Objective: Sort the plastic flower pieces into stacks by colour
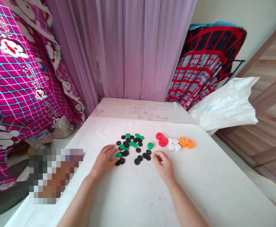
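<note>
Notched plastic discs, the snap-together toy kind, lie loose on a white-covered table [133, 189]. Black discs [138, 159] and green discs [150, 146] are mixed in a scattered group. At the left edge of that group, my left hand [106, 160] rests with fingers apart, its thumb and fingertips beside a green disc [118, 154] and some black ones. My right hand [163, 165] is curled to the right of the black discs, fingertips drawn together near them. Whatever those fingers may hold is hidden.
Red discs [162, 139], white discs [174, 144] and orange discs [186, 142] lie in overlapping clusters at the right. A white plastic bag [227, 104] stands off the table's right edge. Beyond the far edge hangs a purple curtain [138, 50]; a pink patterned blanket [22, 78] is at left.
</note>
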A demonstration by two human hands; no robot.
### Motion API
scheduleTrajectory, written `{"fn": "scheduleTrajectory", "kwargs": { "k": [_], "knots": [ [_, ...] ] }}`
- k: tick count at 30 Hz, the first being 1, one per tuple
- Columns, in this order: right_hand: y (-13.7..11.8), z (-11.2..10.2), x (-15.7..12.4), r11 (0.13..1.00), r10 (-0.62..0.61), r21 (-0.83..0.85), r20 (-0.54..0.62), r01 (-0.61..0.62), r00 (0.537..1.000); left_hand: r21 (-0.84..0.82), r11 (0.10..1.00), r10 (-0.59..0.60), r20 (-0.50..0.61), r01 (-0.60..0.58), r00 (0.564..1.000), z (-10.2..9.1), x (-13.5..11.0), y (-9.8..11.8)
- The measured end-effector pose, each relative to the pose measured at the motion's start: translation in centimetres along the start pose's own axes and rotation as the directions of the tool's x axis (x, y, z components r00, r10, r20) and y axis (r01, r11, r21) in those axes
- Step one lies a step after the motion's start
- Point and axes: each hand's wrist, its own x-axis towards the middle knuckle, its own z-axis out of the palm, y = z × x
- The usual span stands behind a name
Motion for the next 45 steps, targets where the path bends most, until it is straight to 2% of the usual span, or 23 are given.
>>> {"fn": "scheduleTrajectory", "kwargs": {
  "k": [6,12,19,23,27,31,36,45],
  "knots": [
    [0.1,-0.5,-0.3,1.0,-0.014,0.024,0.042,0.013,0.999,-0.032,0.999,-0.016,-0.014,0.016,1.0,0.3,0.1,0.2],
    [0.1,-0.3,-0.3,0.999,-0.037,0.003,0.058,0.037,0.998,-0.061,0.993,-0.104,-0.112,0.098,0.988,0.6,0.7,-0.5],
    [0.1,-0.3,-0.3,0.999,-0.04,-0.026,0.073,0.042,0.997,0.096,0.978,-0.165,-0.176,0.184,0.97,0.7,2.1,-1.0],
    [0.2,-0.3,-0.3,0.997,-0.056,-0.049,0.085,0.06,0.995,0.147,0.953,-0.234,-0.204,0.266,0.951,-0.2,2.1,-2.3],
    [0.3,-0.4,-0.4,0.994,-0.063,-0.081,0.093,0.071,0.994,0.297,0.89,-0.308,-0.166,0.345,0.937,-1.2,1.5,-3.6],
    [0.4,-0.4,-0.5,0.992,-0.077,-0.096,0.107,0.087,0.991,0.384,0.87,-0.29,-0.11,0.309,0.951,-1.4,0.9,-3.5],
    [0.3,-0.4,-0.4,0.987,-0.082,-0.132,0.107,0.096,0.991,0.372,0.907,-0.208,-0.007,0.196,0.978,-1.6,0.6,-2.9],
    [0.7,0.3,-0.8,0.957,-0.143,-0.242,0.079,0.158,0.987,0.275,0.946,-0.179,0.004,0.171,0.984,-1.6,1.3,-3.7]
  ]
}}
